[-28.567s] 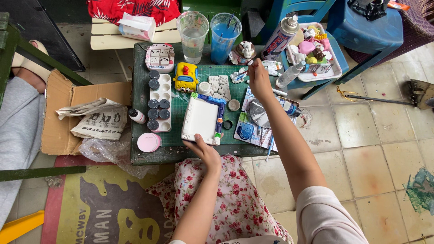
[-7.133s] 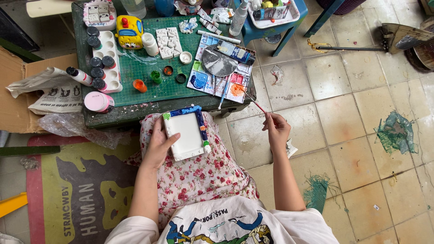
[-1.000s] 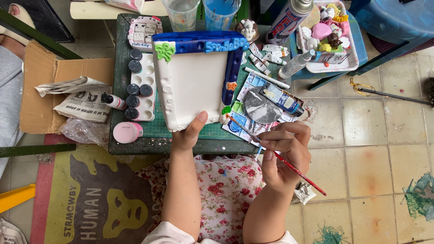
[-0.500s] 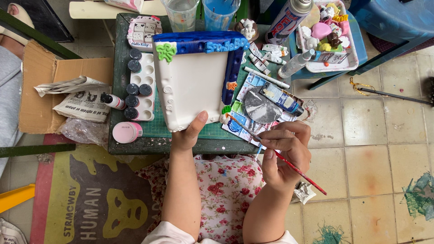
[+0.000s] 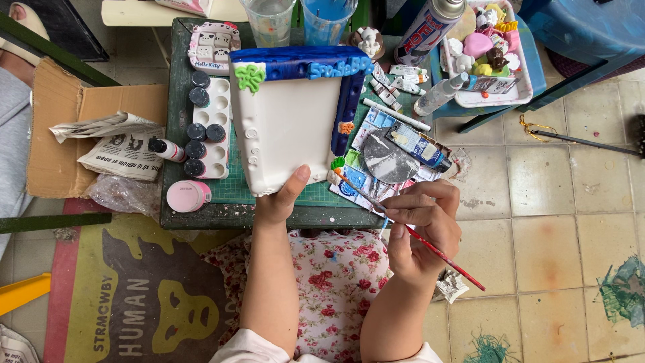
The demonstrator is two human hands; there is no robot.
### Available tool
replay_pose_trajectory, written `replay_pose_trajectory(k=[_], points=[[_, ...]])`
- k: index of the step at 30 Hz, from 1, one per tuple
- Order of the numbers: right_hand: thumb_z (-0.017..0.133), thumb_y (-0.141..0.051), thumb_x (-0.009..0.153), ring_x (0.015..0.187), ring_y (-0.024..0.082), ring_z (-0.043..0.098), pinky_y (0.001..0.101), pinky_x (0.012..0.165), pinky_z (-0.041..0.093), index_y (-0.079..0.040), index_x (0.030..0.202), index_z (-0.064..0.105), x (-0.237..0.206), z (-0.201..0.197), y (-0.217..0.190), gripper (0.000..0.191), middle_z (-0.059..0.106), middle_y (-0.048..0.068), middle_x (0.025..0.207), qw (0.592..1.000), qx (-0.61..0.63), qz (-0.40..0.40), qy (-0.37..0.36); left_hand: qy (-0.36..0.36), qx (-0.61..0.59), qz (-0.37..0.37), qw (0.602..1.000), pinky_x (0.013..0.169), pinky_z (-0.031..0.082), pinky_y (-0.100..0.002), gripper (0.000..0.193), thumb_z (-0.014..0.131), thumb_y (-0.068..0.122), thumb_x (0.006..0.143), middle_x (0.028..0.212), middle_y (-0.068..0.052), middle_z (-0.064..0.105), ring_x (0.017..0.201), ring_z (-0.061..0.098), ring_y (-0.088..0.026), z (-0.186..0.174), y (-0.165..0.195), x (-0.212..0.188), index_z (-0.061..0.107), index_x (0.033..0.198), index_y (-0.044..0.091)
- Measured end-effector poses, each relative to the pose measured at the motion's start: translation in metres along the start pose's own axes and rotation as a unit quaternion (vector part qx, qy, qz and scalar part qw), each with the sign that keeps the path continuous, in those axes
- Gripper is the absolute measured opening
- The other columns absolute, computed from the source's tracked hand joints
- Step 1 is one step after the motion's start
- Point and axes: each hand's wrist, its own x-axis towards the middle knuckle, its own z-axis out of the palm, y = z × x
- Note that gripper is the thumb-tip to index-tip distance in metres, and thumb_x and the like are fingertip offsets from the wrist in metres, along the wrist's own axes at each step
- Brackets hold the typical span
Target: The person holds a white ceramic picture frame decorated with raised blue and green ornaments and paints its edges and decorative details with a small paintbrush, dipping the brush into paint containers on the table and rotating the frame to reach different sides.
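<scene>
Left hand (image 5: pixel 281 200) gripping one white frame (image 5: pixel 290 131), right hand (image 5: pixel 422 225) pinching one brush (image 5: pixel 410 230), two cups (image 5: pixel 270 19) behind

Behind the raised white clay frame (image 5: pixel 289 131), much of the green cutting mat (image 5: pixel 232 191) and part of the white paint palette (image 5: pixel 216 128) go unseen. The left hand (image 5: pixel 279 202) shows only a thumb on the frame's face; its fingers are hidden behind the lower edge. The brush (image 5: pixel 410 232) tip, at the frame's lower right corner, is too fine to tell whether it touches. Above the frame, two plastic cups (image 5: pixel 295 17) and a spray can (image 5: pixel 426 30) are cut off by the top edge. Left of the frame, a grey-clad figure (image 5: pixel 13 134) is cropped by the picture's side.
</scene>
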Motion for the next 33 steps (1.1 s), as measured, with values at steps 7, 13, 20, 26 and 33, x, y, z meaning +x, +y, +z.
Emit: replay_pose_trajectory(k=[7, 13, 20, 26, 33], points=[[0.061, -0.014, 0.089, 0.098, 0.023, 0.051, 0.0341, 0.088, 0.045, -0.004, 0.084, 0.06, -0.0003, -0.0004, -0.0001, 0.011, 0.072, 0.009, 0.086, 1.0, -0.007, 0.0, 0.0, 0.001, -0.002, 0.003, 1.0, 0.109, 0.051, -0.036, 0.053, 0.074, 0.014, 0.091, 0.132, -0.011, 0.061, 0.121, 0.061, -0.021, -0.0003, -0.0005, -0.0006, 0.054, 0.138, 0.0], [0.061, -0.013, 0.089, 0.103, 0.023, 0.051, 0.034, 0.089, 0.045, -0.004, 0.084, 0.059, 0.001, -0.0002, 0.0002, 0.011, 0.072, 0.009, 0.086, 1.0, -0.005, -0.003, 0.006, 0.003, 0.0, 0.002, 1.0, 0.109, 0.051, -0.036, 0.053, 0.074, 0.014, 0.091, 0.132, -0.011, 0.061, 0.122, 0.06, -0.021, 0.0002, -0.0005, -0.0009, 0.054, 0.138, 0.0], [0.062, -0.014, 0.091, 0.105, 0.023, 0.052, 0.0336, 0.09, 0.045, -0.004, 0.085, 0.06, 0.0013, -0.0019, -0.0001, 0.012, 0.073, 0.01, 0.087, 1.0, -0.014, 0.004, 0.005, 0.002, -0.009, 0.002, 1.0, 0.112, 0.049, -0.036, 0.056, 0.075, 0.015, 0.091, 0.134, -0.011, 0.059, 0.125, 0.059, -0.021, 0.0006, 0.0, -0.0007, 0.053, 0.14, 0.0], [0.063, -0.015, 0.093, 0.1, 0.021, 0.052, 0.034, 0.09, 0.045, -0.004, 0.086, 0.06, 0.0002, -0.0018, 0.0009, 0.013, 0.073, 0.01, 0.088, 1.0, -0.011, 0.008, 0.006, 0.005, -0.01, 0.003, 1.0, 0.112, 0.05, -0.037, 0.057, 0.075, 0.016, 0.09, 0.134, -0.011, 0.059, 0.124, 0.059, -0.021, 0.0011, 0.0006, 0.0, 0.052, 0.14, 0.001], [0.063, -0.015, 0.093, 0.099, 0.022, 0.052, 0.0343, 0.09, 0.045, -0.004, 0.085, 0.061, 0.0004, -0.002, 0.0029, 0.014, 0.073, 0.01, 0.087, 1.0, -0.021, 0.005, 0.0, 0.002, -0.004, 0.006, 1.0, 0.111, 0.049, -0.037, 0.056, 0.075, 0.015, 0.091, 0.134, -0.011, 0.06, 0.124, 0.059, -0.021, 0.0005, -0.0008, -0.0001, 0.053, 0.14, 0.0]])
